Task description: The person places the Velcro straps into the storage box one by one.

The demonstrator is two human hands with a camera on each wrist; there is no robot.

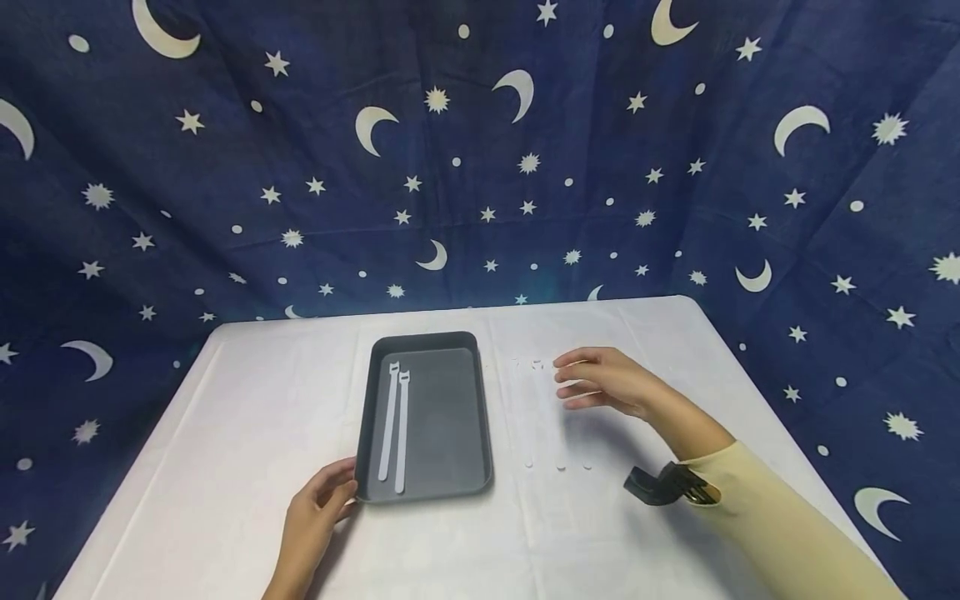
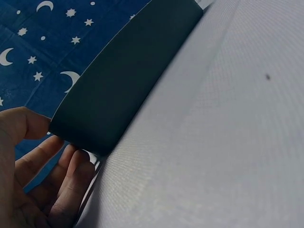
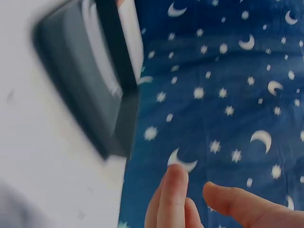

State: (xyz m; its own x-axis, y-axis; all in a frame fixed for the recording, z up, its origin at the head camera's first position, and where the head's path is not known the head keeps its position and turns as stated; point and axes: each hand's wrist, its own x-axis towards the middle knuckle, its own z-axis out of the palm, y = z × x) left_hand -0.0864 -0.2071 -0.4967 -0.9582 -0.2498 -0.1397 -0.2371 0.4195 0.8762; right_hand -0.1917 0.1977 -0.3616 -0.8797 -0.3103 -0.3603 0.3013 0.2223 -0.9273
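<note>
White cable straps [image 1: 402, 433] lie in two groups before me, some in the tray and some loose on the cloth. Farthest left, my left hand [image 1: 318, 502] pinches the near-left corner of the dark grey tray [image 1: 486, 446], thumb against the wall at its rim and the fingers bent around the corner below. The tray spreads toward 2 o'clock from that hand, its long sides running roughly 12 to 6. Inside it, near the left wall, two of the straps rest side by side, slotted heads toward 12, rounded tails toward 6.

Beyond the tray's right wall, at 3 o'clock from it, three loose straps [image 1: 549, 417] lie on the white-covered bench [image 1: 187, 500]. They almost vanish, white upon white; their long axes run from just before 12 to just before 6, tails nearest me. I cannot make out the head of the rightmost one clearly.

My right hand [image 1: 607, 385] is the nearer to these three: their middles lie at about 8 o'clock from it, while the tray sits near 9, past them. Its fingers are spread and loosely bent, the thumb apart from them, with nothing visible between; a shadow on the cloth suggests that it hovers above. Behind it, toward 5, come the black wrist mount [image 1: 656, 486] and my pale yellow sleeve [image 1: 780, 517].
</note>
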